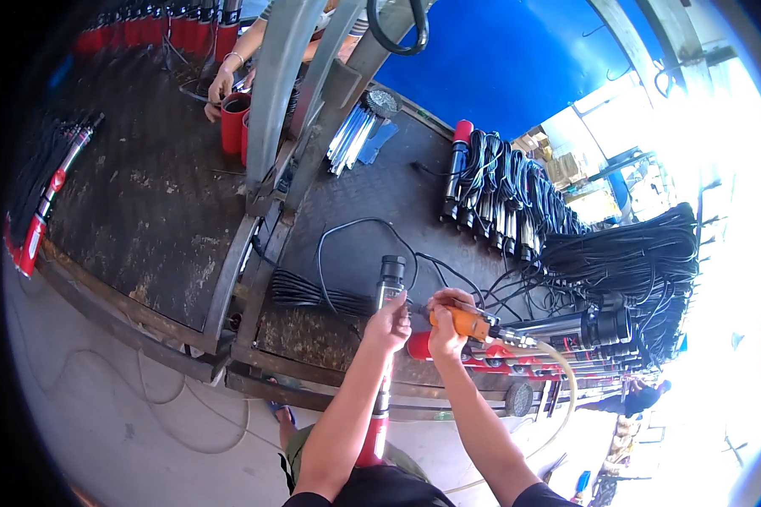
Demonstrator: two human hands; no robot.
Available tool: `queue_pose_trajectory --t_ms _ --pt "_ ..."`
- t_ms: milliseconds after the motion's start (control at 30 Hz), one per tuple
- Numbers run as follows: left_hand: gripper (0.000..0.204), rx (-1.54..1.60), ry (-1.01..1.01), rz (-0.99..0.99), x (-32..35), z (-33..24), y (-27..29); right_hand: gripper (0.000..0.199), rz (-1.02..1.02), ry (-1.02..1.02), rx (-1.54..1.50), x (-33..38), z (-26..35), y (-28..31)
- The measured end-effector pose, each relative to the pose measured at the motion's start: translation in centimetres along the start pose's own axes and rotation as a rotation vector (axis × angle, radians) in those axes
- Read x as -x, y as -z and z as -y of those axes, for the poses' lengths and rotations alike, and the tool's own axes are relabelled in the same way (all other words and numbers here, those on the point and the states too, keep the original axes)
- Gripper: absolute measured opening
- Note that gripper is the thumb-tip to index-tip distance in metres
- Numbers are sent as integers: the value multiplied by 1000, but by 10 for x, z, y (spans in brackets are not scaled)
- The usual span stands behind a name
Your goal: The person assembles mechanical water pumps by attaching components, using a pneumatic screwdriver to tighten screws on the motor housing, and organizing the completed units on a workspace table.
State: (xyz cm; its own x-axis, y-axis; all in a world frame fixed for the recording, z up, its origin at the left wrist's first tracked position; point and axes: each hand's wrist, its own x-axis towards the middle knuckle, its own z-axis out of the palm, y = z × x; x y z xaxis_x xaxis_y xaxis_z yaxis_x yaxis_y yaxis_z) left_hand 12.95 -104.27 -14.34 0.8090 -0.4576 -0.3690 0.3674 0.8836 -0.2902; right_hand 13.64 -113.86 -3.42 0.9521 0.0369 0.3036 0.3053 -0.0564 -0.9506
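Observation:
My left hand [389, 324] is closed around the upper part of a slim cylindrical pump [391, 272], silver with a black threaded top. The pump stands tilted in front of me, and its red lower end [372, 441] reaches down close to my body. In my right hand [446, 324] is an orange air screwdriver [465, 323], gripped with the fingers wrapped round it. Its front end points left at the pump beside my left fingers; the exact contact is hidden. From its back runs a pale air hose [572, 382], curving down to the right.
A coiled black cable [317, 291] lies on the dark bench left of the pump. More pumps with bundled cables [503, 182] line the far right, and several lie [566, 334] at right. Metal posts [281, 84] divide the benches. At far left, a co-worker's hand [220, 87] touches red cylinders [233, 127].

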Motion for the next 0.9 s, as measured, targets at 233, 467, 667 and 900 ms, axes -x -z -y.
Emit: queue_pose_trajectory --t_ms 233,467,667,900 --pt "27 124 -170 -111 -19 -9 -10 20 43 10 57 -30 -44 -6" --pt "27 128 -184 -86 -24 -14 -2 18 42 -22 126 -39 -47 -16" --pt "28 -478 -480 -344 8 9 -8 16 111 9 102 -49 -51 -19" --pt "21 -1180 -1112 -692 83 60 69 11 63 37 27 -53 -57 -25"
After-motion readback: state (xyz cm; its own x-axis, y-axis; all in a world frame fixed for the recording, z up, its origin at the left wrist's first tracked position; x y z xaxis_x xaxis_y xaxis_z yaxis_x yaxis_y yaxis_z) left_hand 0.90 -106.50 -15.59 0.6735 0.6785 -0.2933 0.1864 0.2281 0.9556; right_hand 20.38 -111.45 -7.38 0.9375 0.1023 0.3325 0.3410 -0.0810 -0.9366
